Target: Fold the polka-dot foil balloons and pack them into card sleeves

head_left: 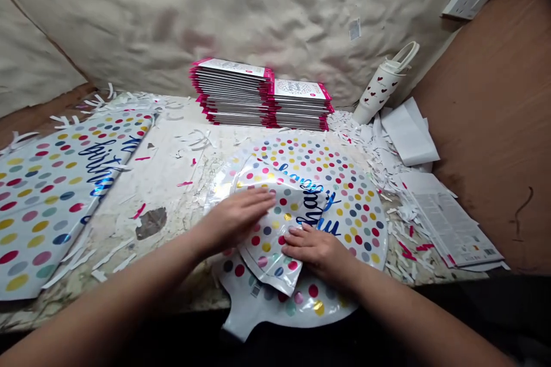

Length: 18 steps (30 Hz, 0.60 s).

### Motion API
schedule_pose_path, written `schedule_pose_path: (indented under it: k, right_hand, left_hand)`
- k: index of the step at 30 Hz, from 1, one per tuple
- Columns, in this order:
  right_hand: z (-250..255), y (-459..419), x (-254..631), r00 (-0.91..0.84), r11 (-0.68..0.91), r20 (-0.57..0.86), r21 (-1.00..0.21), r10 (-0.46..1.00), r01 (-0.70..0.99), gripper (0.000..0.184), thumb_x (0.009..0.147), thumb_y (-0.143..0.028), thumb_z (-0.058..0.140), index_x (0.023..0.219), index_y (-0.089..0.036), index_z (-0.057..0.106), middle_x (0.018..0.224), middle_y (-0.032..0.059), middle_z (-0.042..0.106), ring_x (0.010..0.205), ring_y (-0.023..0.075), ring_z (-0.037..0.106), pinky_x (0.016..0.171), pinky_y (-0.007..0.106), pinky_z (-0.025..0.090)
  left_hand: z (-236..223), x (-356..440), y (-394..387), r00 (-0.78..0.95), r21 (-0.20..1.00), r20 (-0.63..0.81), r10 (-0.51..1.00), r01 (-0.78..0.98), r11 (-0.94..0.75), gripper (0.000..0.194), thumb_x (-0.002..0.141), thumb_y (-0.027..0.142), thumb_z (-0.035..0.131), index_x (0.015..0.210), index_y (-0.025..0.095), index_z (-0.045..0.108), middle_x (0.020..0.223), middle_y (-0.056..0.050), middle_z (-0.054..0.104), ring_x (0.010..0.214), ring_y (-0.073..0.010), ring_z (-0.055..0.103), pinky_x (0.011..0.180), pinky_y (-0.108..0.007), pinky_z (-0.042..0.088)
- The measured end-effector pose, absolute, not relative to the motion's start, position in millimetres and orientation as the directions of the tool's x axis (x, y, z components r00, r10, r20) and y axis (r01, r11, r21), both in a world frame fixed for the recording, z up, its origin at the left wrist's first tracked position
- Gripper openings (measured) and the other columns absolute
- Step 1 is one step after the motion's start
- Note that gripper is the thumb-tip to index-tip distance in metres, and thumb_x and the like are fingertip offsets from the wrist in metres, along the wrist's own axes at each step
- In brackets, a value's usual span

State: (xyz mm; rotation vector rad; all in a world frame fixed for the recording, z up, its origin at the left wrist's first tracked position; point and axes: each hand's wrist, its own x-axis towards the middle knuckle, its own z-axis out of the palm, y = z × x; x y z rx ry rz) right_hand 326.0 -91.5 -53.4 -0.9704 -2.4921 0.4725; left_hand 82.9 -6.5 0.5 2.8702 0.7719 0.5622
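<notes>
Near the front edge of the table (167, 160), a folded polka-dot foil balloon (269, 249) is touched by the left hand (239, 215) and right hand (321, 252), fingers released.

A worktable (172, 175) with a pale, scuffed and stained top bears everything; at the near centre a round polka-dot foil balloon (364, 206) lies flat, its tail (241, 321) towards the near edge; on the left lie folded polka-dot foil sheets (47, 183) with blue "birthday" lettering; at the far centre two stacks of pink-edged packets (235, 94) sit side by side, the left one taller; at the far right stands a heart-patterned tumbler (379, 92) among white paper shreds (385, 163); printed cards (451, 221) lie on the near right; pink scraps (140, 210) dot the left.
</notes>
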Motion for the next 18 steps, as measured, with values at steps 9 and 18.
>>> schedule_pose_path:
  k: [9,18]
  right_hand:
    - [-25,-90,343,-0.679,0.672,0.232,-0.541,0.697,0.506,0.038,0.083,-0.024,0.052,0.121,-0.023,0.054,0.132,0.0076,0.050,0.127,0.0209,0.038,0.105,0.040,0.032]
    - [-42,-27,383,-0.218,0.296,0.246,-0.342,0.944,0.892,0.028,0.081,-0.016,0.042,0.103,-0.017,0.060,0.099,0.0068,0.064,0.089,0.0174,0.059,0.081,0.029,0.047]
  left_hand:
    - [-42,130,33,0.757,0.137,-0.061,0.651,0.652,-0.745,0.080,0.083,0.066,0.025,0.144,0.015,0.010,0.150,-0.011,0.010,0.137,-0.0296,0.006,0.109,-0.047,0.009]
    - [-41,129,29,0.742,0.116,-0.060,0.667,0.669,-0.734,0.082,0.082,0.068,0.024,0.144,0.017,0.009,0.150,-0.011,0.010,0.137,-0.0300,0.008,0.109,-0.046,0.008]
